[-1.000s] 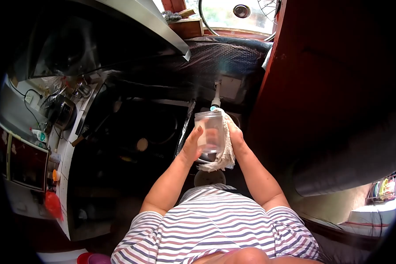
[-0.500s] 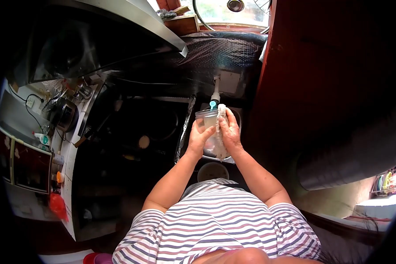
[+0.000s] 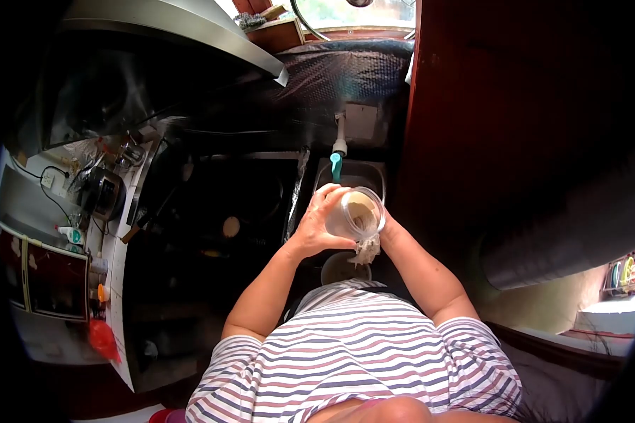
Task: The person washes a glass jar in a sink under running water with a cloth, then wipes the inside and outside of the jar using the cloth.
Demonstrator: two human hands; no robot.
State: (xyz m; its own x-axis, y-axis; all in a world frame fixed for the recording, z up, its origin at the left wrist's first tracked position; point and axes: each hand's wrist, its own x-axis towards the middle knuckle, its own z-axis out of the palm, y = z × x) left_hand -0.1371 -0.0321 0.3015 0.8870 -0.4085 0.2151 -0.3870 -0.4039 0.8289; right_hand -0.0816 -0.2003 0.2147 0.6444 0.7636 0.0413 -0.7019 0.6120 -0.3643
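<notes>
A clear plastic jar [image 3: 343, 216] is tipped with its round mouth facing up and right, above the front of a metal sink [image 3: 378, 171]. My left hand [image 3: 320, 224] grips the jar's left side, thumb below and fingers on top. Behind the jar's mouth is my right hand [image 3: 388, 229], mostly hidden, so its fingers do not show. A whitish cloth [image 3: 365, 249] hangs at the lower rim of the jar, beside my right hand. Beyond the jar, a tap with a teal handle [image 3: 336, 163] points down over the sink.
A dark stove top [image 3: 250, 204] lies left of the sink, under a range hood [image 3: 183, 28]. A round bowl [image 3: 336, 270] is below my hands, close to my body. Far left stand a rice cooker [image 3: 108, 194] and a red bag [image 3: 104, 340]. A red-brown panel [image 3: 487, 141] rises on the right.
The jar has turned from upright to tilted, its mouth now toward the right. The cloth has moved from the jar's right side to its lower rim, and my right hand has gone behind the jar.
</notes>
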